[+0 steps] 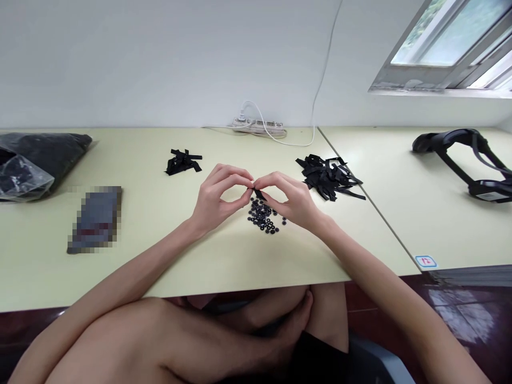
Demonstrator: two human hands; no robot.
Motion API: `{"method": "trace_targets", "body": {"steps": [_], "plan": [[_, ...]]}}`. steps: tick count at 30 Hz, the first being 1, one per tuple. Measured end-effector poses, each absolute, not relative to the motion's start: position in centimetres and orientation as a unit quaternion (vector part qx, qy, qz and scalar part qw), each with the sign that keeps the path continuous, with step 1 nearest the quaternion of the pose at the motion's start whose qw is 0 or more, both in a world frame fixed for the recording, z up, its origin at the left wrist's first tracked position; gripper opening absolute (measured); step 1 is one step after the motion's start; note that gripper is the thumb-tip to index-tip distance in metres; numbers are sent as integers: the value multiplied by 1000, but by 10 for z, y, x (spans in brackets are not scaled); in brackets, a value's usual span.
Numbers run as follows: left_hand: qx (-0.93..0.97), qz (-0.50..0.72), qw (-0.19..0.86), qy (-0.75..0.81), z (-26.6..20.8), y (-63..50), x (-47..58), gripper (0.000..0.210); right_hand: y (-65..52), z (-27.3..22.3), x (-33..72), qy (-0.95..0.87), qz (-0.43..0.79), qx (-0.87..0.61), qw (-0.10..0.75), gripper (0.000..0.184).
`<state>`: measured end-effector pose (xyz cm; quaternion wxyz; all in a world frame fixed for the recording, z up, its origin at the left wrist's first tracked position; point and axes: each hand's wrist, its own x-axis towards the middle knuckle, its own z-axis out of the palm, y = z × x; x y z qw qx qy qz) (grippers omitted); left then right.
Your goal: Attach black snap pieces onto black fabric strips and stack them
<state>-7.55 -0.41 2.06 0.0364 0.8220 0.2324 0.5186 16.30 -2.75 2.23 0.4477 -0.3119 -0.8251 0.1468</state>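
Note:
Above the table's middle, my left hand (218, 193) is closed in a pinch, thumb and forefinger meeting at the left end of a small black fabric strip (260, 195). My right hand (291, 197) pinches the same strip from the other side, so the fingertips of both hands nearly touch. Much of the strip is hidden behind the fingers. Directly below lies a loose heap of small round black buttons or snaps (262, 213), with a few scattered at its edges.
Black strips form a larger pile (328, 176) at right and a smaller pile (182, 161) at left. A black plastic bag (48, 160) and a blurred flat object (96, 218) lie further left. Behind stands a power strip (260, 126) with a white cable; a black headset (460, 165) rests far right.

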Motion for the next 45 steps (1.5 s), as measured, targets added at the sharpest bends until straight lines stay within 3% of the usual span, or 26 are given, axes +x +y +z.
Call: {"method": "trace_targets", "body": {"steps": [3,7,10,16,35,42,45], "plan": [[821,505,56,262,21,-5,-75,8,-24,27,173,-823,187,-368,391,15],[836,477,87,258,20,-5,-75,9,-19,24,186,-846,230,-411,249,16],[849,448,109,256,18,-5,-76,8,-18,19,186,-857,217,-417,212,16],[850,434,133,266,16,-5,-76,6,-20,18,179,-863,164,-434,199,16],[853,428,171,246,15,-5,-76,10,-19,19,183,-867,165,-432,184,6],[854,424,173,247,15,-5,-76,8,-20,19,179,-871,173,-427,172,13],[856,427,168,240,16,-5,-76,8,-22,23,180,-859,201,-425,204,14]]}}
